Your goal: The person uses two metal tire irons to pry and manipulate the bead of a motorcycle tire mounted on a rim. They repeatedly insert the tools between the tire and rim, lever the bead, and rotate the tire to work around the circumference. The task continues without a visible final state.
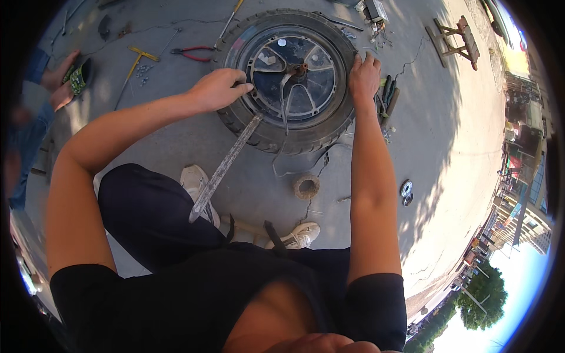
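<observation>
A black tyre (288,141) on a hub wheel (282,88) with a cable lies flat on the ground. My left hand (226,88) grips the tyre's left side near the rim, fingers curled. My right hand (365,79) holds the tyre's right side, fingers bent over it. A long, scuffed metal bar (226,165) sticks out from the lower-left rim toward my left knee, with neither hand on it.
Red-handled pliers (194,55), a yellow-handled tool (141,53), dark bars (388,106), a ring (306,187) and two small round parts (406,191) lie around. Another person's bare feet (62,76) are at left. A wooden stool (459,41) stands upper right.
</observation>
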Demonstrator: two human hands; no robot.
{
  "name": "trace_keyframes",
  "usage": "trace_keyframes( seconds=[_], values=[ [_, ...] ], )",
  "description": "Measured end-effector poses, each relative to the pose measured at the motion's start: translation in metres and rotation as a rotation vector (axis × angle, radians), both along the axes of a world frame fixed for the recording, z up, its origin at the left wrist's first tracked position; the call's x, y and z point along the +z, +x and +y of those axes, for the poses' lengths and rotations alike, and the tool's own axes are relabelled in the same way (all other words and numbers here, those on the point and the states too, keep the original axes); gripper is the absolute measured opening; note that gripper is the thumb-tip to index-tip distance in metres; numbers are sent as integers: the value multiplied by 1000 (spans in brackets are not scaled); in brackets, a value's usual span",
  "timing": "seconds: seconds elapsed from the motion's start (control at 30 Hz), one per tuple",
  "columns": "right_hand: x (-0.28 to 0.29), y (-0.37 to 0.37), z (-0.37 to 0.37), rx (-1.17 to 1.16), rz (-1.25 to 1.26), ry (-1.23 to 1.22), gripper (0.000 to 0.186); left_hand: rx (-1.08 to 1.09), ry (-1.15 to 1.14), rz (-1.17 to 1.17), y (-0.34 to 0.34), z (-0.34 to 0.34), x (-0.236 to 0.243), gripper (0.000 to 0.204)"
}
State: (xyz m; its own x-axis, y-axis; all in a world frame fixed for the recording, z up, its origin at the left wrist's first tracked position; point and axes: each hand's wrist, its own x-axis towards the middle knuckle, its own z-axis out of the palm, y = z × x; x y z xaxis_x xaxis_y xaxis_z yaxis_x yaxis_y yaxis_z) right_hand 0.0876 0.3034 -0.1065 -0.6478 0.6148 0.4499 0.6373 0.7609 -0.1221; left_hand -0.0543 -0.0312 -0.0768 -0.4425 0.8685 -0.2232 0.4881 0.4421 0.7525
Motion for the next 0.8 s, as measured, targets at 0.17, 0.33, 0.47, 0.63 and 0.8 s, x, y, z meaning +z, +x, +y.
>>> trace_keyframes(
  seconds=[0.17, 0.33, 0.47, 0.63, 0.8],
  values=[
    [73, 43, -107, 47, 314, -632, 30, 288, -38, 304, -53, -17, -44, 55],
    [102, 108, -267, -14, 134, -1868, 57, 473, -316, 246, -101, -7, -97, 110],
    [85, 115, -347, -26, 612, -2558, 56, 846, -267, -434, -27, 28, -62, 130],
    [74, 97, -380, -61, 808, -2659, 45, 931, 52, -998, -9, -22, -127, 124],
    [43, 136, -319, -123, 655, -2032, 54, 862, 142, -881, -18, -17, -114, 117]
  ],
)
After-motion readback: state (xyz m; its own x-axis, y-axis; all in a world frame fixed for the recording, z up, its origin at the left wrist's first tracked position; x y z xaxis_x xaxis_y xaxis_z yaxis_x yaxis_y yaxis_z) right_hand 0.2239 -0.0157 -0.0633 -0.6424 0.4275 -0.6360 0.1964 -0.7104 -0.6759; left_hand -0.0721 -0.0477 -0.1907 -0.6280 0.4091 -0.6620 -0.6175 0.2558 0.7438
